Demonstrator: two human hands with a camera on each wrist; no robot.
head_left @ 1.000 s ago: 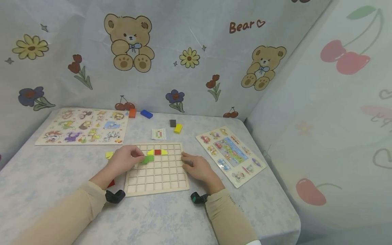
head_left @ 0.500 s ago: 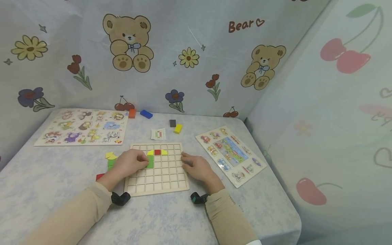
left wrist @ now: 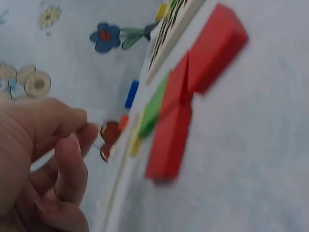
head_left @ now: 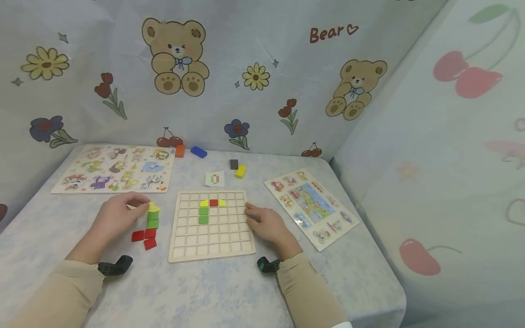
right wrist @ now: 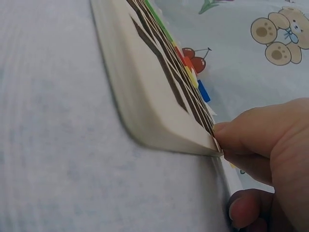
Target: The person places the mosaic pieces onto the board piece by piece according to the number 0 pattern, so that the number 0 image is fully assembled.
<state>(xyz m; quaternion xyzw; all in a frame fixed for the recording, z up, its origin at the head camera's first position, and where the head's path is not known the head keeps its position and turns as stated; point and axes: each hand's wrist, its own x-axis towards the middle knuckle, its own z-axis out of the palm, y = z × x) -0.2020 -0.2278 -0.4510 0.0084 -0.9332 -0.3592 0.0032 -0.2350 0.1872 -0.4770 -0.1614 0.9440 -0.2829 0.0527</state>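
Soft, even light fills the head view, the wall cloth (head_left: 455, 191) pale and hazy at frame right. The left wrist view is cooler, red pieces (left wrist: 166, 145) blurred near centre; right wrist, faint shadow lies beneath the board (right wrist: 137, 104), lower centre.

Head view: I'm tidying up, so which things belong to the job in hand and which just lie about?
Likely the job's:
board
red tiles
green tiles
yellow tiles
card

Likely just lying about:
animal puzzle
vehicle puzzle
orange block
blue block
dark block
yellow block
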